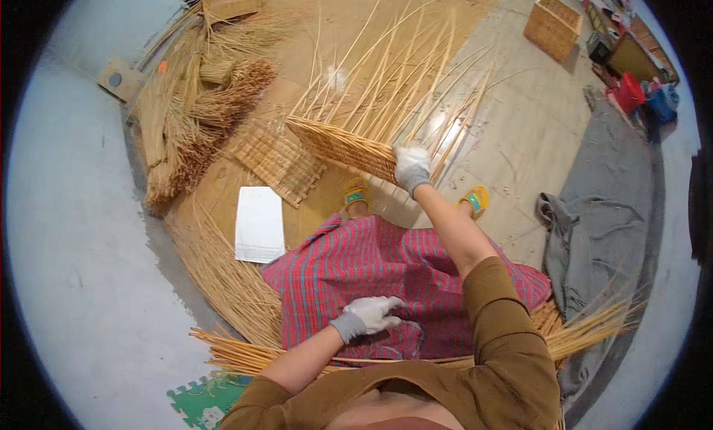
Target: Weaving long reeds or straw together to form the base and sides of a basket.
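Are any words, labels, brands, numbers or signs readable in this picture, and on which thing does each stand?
No text can be read anywhere.
Woven panel: no writing visible.
White rectangular sheet: no legible writing.
Red container, blue container: any marks are too small and blurred.

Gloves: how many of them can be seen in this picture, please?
2. One glove is on the right hand, gripping the woven panel; the other glove is on the left hand, over the checked cloth.

We identify a pale wall point(82, 259) at left with a darker base point(172, 270); a grey floor point(520, 107) bearing bright reflections point(451, 129); and tan flooring point(297, 3) farther left.
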Available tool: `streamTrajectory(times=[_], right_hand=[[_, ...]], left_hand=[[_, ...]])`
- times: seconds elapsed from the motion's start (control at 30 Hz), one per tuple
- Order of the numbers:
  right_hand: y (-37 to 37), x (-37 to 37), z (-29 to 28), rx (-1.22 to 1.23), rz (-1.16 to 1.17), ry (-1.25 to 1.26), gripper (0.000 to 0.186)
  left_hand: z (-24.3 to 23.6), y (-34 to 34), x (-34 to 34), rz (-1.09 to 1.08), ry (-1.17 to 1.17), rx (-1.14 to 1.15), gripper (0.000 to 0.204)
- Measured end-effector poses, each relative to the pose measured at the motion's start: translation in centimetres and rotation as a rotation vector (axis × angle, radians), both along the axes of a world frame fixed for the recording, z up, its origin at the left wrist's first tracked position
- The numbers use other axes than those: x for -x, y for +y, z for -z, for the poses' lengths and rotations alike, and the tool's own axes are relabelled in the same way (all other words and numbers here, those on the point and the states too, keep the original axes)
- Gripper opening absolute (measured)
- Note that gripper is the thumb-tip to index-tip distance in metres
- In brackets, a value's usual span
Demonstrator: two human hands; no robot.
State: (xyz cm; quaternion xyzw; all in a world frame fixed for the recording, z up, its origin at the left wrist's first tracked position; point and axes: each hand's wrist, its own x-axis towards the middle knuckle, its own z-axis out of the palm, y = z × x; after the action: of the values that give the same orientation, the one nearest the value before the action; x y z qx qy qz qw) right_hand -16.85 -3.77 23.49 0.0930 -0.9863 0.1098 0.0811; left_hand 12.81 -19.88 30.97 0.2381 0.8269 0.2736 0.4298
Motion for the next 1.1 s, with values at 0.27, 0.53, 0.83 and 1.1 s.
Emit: streamTrajectory(times=[0.27, 0.53, 0.83, 1.1], right_hand=[[14.0, -21.2, -18.0, 0.051, -0.174, 0.158, 0.041], [14.8, -41.6, -10.7, 0.001, -0.003, 0.317, 0.039], [15.2, -41.8, -7.9, -0.039, 0.156, 0.109, 0.026], [13.0, -39.2, -10.2, -0.125, 0.166, -0.05, 0.068]], left_hand=[[-6.5, -2.0, 4.3, -0.525, 1.148, -0.268, 0.059], [-10.5, -5.2, -0.8, -0.038, 1.215, 0.105, 0.073], [-2.7, -4.5, -5.6, -0.086, 1.031, 0.169, 0.055], [-1.2, -5.2, -3.2, -0.077, 1.056, 0.177, 0.049]])
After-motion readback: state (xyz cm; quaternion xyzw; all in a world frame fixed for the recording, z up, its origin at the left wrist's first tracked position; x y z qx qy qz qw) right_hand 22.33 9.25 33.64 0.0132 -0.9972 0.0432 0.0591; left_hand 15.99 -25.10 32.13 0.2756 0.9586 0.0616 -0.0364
